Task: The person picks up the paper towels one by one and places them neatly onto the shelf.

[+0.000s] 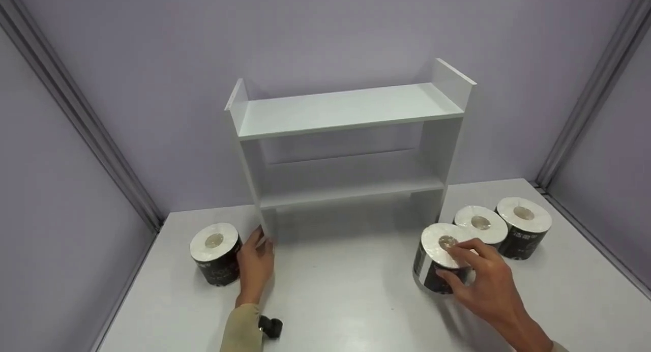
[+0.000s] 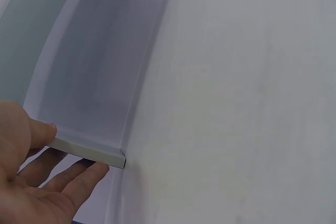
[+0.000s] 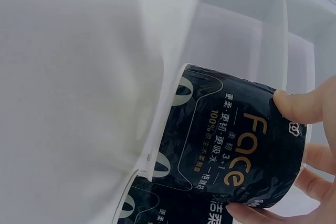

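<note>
A white two-tier shelf [image 1: 351,108] stands against the back wall. My left hand [image 1: 256,265] holds the lower front of its left side panel; in the left wrist view the thumb and fingers [image 2: 86,184] lie on opposite sides of the panel's edge [image 2: 89,152]. At the right, my right hand [image 1: 488,283] grips a toilet paper roll [image 1: 427,268] in black printed wrapping. The thumb presses the roll's side and fingertips reach its top near the core. Whether the roll touches the table cannot be told. In the right wrist view its wrapper [image 3: 231,135] reads "Face".
Two more toilet paper rolls stand behind the held one, a nearer roll [image 1: 470,214] and a farther roll [image 1: 524,245]. Another roll [image 1: 221,268] stands left of my left hand. A small black object [image 1: 272,327] is by the left sleeve. Walls border the white table [image 1: 325,311].
</note>
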`<state>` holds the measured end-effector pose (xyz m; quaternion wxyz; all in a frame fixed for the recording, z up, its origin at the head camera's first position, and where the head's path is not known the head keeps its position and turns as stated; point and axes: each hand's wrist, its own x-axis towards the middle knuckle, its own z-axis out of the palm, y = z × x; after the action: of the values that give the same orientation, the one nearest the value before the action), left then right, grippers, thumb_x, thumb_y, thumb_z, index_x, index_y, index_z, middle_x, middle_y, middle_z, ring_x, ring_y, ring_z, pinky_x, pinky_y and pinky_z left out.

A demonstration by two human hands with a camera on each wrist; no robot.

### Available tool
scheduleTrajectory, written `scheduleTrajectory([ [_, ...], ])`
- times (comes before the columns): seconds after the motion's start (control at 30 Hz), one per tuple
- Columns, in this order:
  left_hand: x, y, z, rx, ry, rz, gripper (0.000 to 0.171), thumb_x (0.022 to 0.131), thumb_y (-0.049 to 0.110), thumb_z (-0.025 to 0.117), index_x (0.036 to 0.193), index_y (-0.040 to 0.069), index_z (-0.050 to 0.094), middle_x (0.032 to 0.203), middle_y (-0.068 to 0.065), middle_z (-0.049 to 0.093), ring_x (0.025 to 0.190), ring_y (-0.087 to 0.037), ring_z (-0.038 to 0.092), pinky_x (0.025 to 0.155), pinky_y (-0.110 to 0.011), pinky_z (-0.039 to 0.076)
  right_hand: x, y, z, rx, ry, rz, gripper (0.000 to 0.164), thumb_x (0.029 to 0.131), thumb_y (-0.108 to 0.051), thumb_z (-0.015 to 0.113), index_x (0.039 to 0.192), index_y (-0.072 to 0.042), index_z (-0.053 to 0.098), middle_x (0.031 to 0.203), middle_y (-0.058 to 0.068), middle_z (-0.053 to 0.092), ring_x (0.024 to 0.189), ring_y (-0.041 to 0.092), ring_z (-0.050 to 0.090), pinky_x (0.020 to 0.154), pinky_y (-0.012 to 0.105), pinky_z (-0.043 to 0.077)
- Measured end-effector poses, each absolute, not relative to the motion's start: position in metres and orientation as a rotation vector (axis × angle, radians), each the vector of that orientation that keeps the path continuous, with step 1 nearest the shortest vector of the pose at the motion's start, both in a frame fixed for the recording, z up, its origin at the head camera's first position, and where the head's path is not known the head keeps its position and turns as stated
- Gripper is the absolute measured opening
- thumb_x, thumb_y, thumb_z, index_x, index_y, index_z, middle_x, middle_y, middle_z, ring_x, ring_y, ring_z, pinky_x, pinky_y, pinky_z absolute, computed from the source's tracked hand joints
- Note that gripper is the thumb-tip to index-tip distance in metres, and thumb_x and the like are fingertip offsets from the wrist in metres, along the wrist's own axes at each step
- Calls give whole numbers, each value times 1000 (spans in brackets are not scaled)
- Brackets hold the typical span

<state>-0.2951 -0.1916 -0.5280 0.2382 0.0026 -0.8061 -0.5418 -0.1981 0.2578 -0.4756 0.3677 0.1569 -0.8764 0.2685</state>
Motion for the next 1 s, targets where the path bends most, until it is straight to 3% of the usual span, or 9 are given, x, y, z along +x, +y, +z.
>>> scheduleTrajectory([
  [0.4,-294,-193,-528,-62,-2184,-1467,45,104,-6,61,148,-11,54,146,-33,60,134,-45,63,109,-49,58,-199,259,-469,428,-2233,691,51,63,-6,102,110,-9,82,108,2,71,96,14,59,74,11,43],
  [1.0,-294,-193,-528,-48,-2203,-1496,46,105,-4,61,149,-9,54,148,-31,60,133,-43,65,109,-49,59,-202,258,-463,467,-2237,649,53,63,-6,102,112,-9,82,109,5,71,97,21,64,78,22,42],
])
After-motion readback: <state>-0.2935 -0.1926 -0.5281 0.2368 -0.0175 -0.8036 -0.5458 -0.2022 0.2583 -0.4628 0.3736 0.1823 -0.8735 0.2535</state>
